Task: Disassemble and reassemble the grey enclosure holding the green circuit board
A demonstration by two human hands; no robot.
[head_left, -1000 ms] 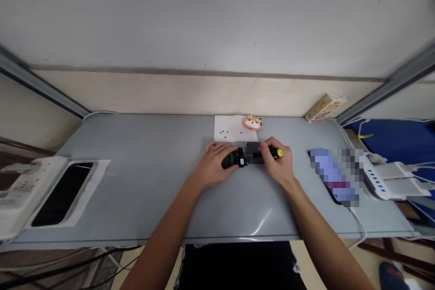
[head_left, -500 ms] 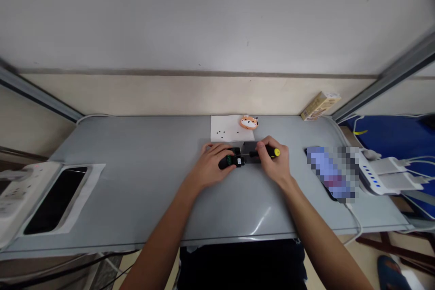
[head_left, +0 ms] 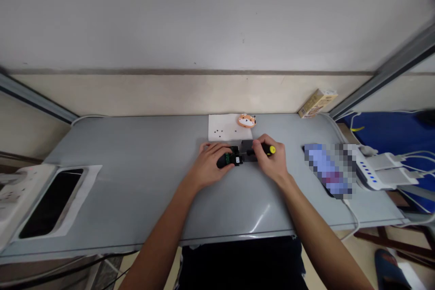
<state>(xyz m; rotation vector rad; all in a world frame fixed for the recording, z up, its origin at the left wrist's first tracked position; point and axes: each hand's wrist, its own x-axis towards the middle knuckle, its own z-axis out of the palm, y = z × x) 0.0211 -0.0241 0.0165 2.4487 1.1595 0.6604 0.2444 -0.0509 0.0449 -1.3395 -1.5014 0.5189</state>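
My left hand (head_left: 208, 165) is closed round a small black device (head_left: 229, 159) with a green circuit board showing, holding it on the grey table (head_left: 136, 181). My right hand (head_left: 273, 163) grips a screwdriver with a black and yellow handle (head_left: 267, 149), its tip pointing left at the device. A dark grey flat part (head_left: 247, 149) lies just behind the two hands. Behind that, a white paper sheet (head_left: 227, 128) carries several tiny black screws (head_left: 218, 133).
An orange animal-shaped object (head_left: 246, 120) sits on the paper's far right corner. A black phone on white paper (head_left: 50, 201) lies at the left, beside a white power strip (head_left: 10, 195). At the right are a blurred object (head_left: 326, 170), a white charger with cables (head_left: 370, 170) and a yellow box (head_left: 317, 102).
The view has drifted slightly, so everything sits a little left and higher. Both hands keep their grips, the screwdriver still at the device.
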